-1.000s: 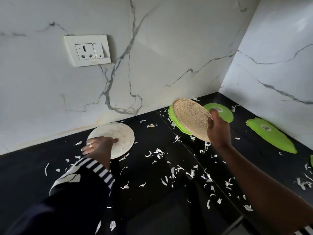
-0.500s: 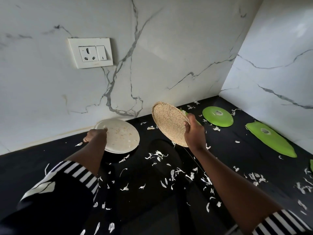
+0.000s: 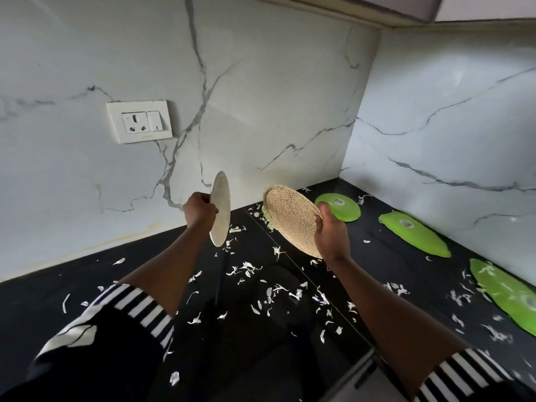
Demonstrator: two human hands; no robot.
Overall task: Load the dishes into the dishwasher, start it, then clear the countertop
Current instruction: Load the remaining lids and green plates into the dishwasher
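My left hand (image 3: 200,211) curls its fingers round a round cream plate (image 3: 221,210), held on edge. My right hand (image 3: 330,235) grips a tilted round speckled beige plate (image 3: 290,219), which half hides something green. Toward 2 o'clock I count one round green dish (image 3: 339,206) and two green leaf-shaped dishes (image 3: 414,235), the nearer cut off. They lie on a glossy black countertop (image 3: 377,265) strewn with white shreds (image 3: 246,266), in a marble-walled corner.

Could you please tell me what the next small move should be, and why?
Probably carry both plates off to the dishwasher: the left hand grips the white plate and the right hand the speckled plate, both held clear of the counter.
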